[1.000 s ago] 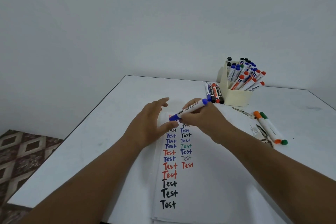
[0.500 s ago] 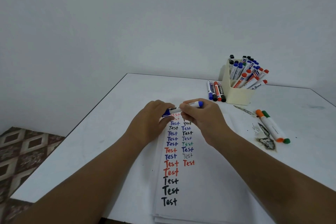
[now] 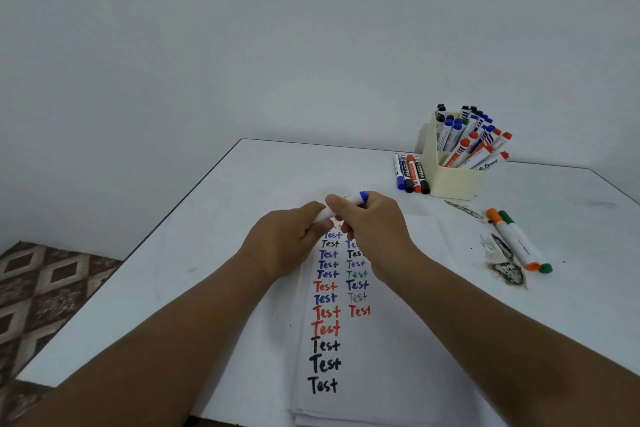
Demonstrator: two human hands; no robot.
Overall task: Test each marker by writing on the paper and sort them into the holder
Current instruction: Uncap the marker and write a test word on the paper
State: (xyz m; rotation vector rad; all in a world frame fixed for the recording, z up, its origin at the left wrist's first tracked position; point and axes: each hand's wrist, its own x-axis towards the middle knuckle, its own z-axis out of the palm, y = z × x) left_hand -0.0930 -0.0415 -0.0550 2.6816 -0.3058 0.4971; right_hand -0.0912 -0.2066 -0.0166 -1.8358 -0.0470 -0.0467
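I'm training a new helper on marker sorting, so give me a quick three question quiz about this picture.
1. True or false: both hands hold the blue marker.
2. How many markers lie flat in a row just left of the holder? A two, B four, C six.
3. Fill in: the lowest words on the paper are written in ____ ink.

Key: 1 true, the left hand and right hand both grip it above the paper. 2 B, the four markers. 3 black.
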